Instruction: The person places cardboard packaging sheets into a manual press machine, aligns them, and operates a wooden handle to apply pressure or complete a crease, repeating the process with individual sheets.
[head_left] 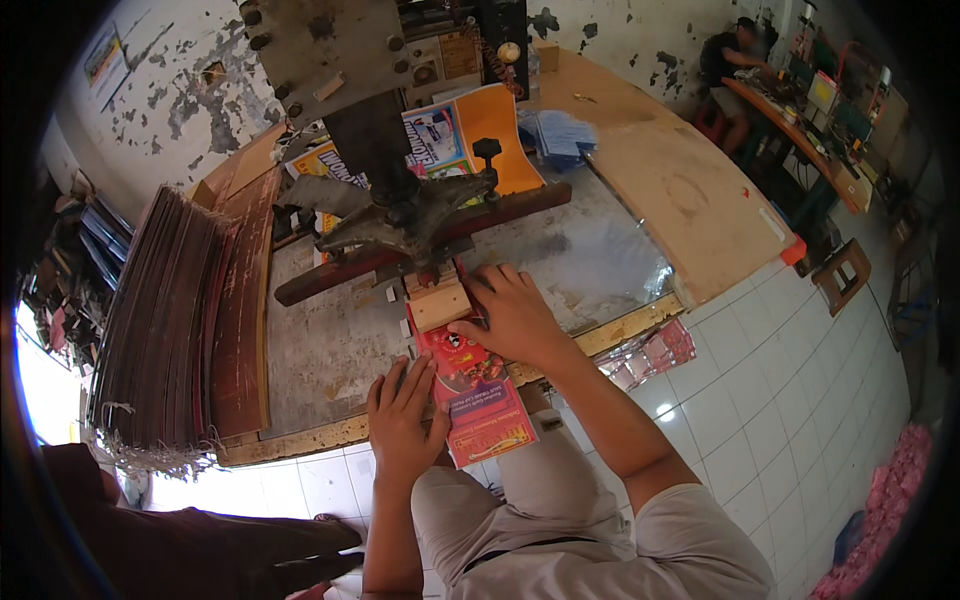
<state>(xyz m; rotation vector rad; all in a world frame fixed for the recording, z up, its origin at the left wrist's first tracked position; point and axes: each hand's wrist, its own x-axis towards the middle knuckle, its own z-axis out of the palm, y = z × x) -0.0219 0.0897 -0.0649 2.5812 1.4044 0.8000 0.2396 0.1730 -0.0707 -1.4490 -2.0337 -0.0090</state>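
A: Where is the red printed packet (492, 412) lying?

B: It is apparently passing beneath the wooden block (440, 306) and extending toward the wearer. The left hand (402, 418), loosely spread, is resting on its left edge; the right hand (515, 318), half-curled, is lying beside the block, its grip uncertain.

A: What is serving accuracy?

B: Probably keeping the packet flat and square, fingertips clear of the block.

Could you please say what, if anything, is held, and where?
Left hand touches the red packet at its left edge; whether either hand grips cannot be told.
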